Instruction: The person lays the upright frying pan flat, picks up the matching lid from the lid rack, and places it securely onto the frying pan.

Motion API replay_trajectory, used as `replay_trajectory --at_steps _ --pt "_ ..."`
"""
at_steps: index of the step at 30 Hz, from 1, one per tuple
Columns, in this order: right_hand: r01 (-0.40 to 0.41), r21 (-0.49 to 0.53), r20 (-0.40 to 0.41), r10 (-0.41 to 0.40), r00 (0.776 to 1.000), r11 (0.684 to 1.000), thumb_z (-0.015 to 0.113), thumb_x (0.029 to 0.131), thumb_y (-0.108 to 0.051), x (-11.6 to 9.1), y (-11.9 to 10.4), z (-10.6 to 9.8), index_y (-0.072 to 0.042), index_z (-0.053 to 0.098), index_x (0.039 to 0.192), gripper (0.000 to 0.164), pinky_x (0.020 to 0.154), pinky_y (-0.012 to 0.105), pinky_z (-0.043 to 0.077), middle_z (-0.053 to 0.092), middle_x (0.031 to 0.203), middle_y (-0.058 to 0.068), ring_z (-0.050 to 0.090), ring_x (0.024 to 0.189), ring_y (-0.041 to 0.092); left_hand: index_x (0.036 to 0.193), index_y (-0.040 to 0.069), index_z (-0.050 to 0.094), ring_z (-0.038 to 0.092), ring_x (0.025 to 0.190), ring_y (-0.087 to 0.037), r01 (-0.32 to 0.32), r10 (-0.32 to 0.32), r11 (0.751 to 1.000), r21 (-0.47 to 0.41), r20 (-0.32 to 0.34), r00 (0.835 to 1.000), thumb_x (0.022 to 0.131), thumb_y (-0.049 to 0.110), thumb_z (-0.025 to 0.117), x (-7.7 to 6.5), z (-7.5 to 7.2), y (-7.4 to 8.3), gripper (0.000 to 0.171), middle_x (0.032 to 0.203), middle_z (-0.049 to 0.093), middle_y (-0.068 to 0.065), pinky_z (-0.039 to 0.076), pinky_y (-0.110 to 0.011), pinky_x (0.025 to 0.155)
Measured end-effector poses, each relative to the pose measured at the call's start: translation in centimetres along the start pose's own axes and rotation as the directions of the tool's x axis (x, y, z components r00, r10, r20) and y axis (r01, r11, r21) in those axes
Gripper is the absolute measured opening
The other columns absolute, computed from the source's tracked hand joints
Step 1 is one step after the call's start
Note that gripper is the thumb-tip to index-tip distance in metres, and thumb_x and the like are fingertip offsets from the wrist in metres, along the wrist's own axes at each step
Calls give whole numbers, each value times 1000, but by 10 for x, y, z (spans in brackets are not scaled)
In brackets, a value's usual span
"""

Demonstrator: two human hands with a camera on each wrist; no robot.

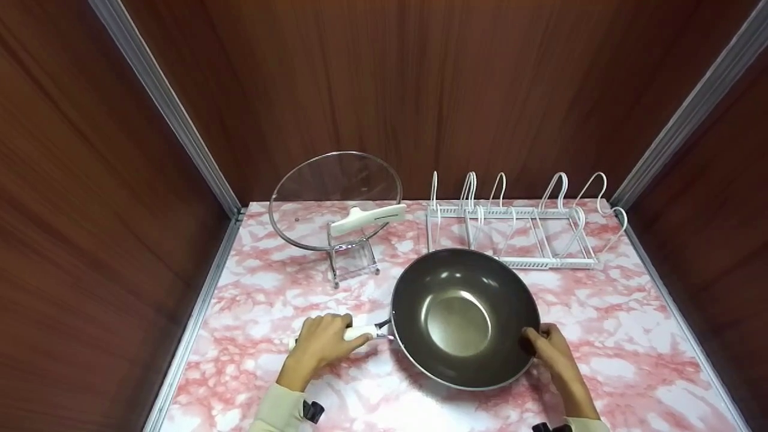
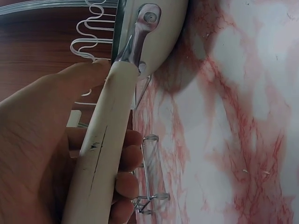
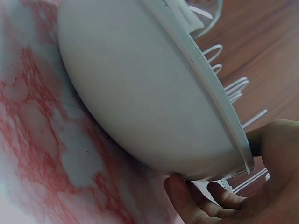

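Observation:
A wok (image 1: 459, 318) with a dark inside and a pale outer wall is held between both hands at the front of the table. My left hand (image 1: 327, 340) grips its cream handle (image 2: 100, 149), fingers wrapped underneath and thumb along the top near the metal bracket (image 2: 140, 35). On the opposite side, my right hand (image 1: 549, 348) pinches the rim, thumb on the inside and fingers against the pale outside (image 3: 140, 93). In the right wrist view the wok's underside is close over the marbled tabletop.
Behind the left hand, a glass lid (image 1: 318, 192) with a cream handle (image 1: 369, 219) leans upright in a small wire stand (image 1: 354, 264). A white rack with wire loops (image 1: 522, 263) stands at the back right, just behind the wok. Brown wood-look panels (image 1: 384, 90) enclose the red-and-white table (image 1: 252, 336).

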State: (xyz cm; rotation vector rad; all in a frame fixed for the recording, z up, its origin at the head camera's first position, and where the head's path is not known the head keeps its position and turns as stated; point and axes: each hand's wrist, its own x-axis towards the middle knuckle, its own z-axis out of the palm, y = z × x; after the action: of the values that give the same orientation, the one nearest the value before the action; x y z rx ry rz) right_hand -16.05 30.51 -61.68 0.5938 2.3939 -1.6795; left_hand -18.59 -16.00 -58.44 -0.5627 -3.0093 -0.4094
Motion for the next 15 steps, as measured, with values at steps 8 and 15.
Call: replay_trajectory --at_steps 8,15 --pt "33 45 -82 -29 996 998 58 107 -20 -2 -5 -7 6 44 124 35 69 24 55 55 102 7 55 80 10 87 16 71 66 62 -26 -6 5 997 -73 -8 1000 99 58 65 1 -3 -7 43 76 72 -1 49 -41 56" --pt "68 23 -151 -63 986 997 63 104 -19 -2 -9 -10 -1 52 111 23 58 27 52 56 86 0 56 65 11 76 23 58 46 58 -10 4 -4 987 -159 0 1000 105 40 65 3 -8 -14 34 67 51 11 40 -31 56"
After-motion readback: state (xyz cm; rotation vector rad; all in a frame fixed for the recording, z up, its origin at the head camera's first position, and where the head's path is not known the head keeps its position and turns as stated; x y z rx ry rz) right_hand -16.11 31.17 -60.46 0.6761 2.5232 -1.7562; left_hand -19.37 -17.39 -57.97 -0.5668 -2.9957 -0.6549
